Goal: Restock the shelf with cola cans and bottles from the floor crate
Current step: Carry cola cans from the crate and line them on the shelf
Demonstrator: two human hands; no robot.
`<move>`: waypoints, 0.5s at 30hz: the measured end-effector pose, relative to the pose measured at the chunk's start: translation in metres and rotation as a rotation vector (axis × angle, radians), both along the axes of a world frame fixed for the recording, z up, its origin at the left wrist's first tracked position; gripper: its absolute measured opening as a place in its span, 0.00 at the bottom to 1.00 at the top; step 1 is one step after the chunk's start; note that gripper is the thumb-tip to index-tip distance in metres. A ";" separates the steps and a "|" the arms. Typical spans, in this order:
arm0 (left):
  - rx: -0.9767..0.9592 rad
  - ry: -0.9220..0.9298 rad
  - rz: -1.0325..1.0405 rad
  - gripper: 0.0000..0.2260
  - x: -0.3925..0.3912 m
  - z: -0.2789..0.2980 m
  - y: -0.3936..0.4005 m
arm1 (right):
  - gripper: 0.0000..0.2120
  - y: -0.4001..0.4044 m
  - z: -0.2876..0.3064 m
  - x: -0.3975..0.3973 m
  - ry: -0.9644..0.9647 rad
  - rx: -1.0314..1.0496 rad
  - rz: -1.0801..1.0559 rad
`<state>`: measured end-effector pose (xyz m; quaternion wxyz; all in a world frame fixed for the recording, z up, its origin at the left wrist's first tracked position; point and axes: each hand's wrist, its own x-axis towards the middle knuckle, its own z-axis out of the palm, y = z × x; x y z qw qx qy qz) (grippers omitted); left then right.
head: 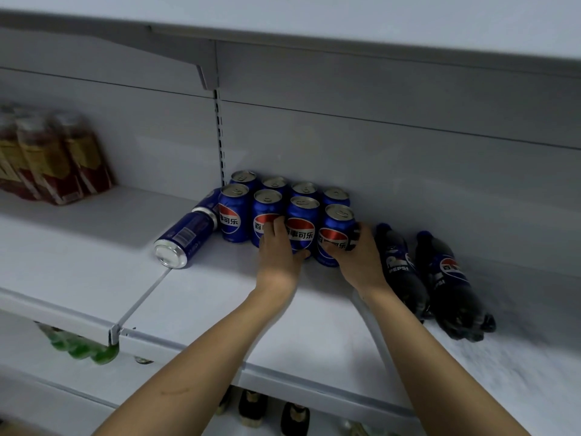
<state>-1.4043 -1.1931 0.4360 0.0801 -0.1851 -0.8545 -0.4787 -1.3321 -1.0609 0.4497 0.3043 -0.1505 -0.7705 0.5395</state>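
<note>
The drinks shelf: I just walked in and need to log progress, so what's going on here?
A person is arranging blue cola cans on the white metal shelf. The left hand rests against the front-row upright cans, and the right hand grips the rightmost front can. Eight cans stand in two rows against the back panel. Two more blue cans lie on their sides to the left, and two dark plastic cola bottles lie flat to the right, not yet stood up.

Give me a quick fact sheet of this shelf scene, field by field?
upright cans: eight blue cola cans in two rows
fallen cans: two lying cans, left of the rows
bottles: two cola bottles lying at right
left hand: left hand against front-row cans
right hand: right hand wrapped around rightmost front can
shelf: white shelf
</note>
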 end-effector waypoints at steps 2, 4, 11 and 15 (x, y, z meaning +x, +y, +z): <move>-0.054 0.034 0.030 0.34 -0.002 0.000 0.003 | 0.20 0.000 0.000 -0.002 0.009 0.023 -0.027; -0.080 0.065 0.058 0.34 -0.002 0.000 0.006 | 0.19 0.000 0.000 -0.003 0.008 0.035 -0.039; -0.054 0.089 0.099 0.36 -0.001 -0.003 0.012 | 0.18 0.001 0.007 0.001 -0.043 0.062 0.009; -0.033 0.070 0.111 0.36 -0.003 -0.004 0.013 | 0.15 0.004 0.006 -0.001 -0.055 0.069 0.025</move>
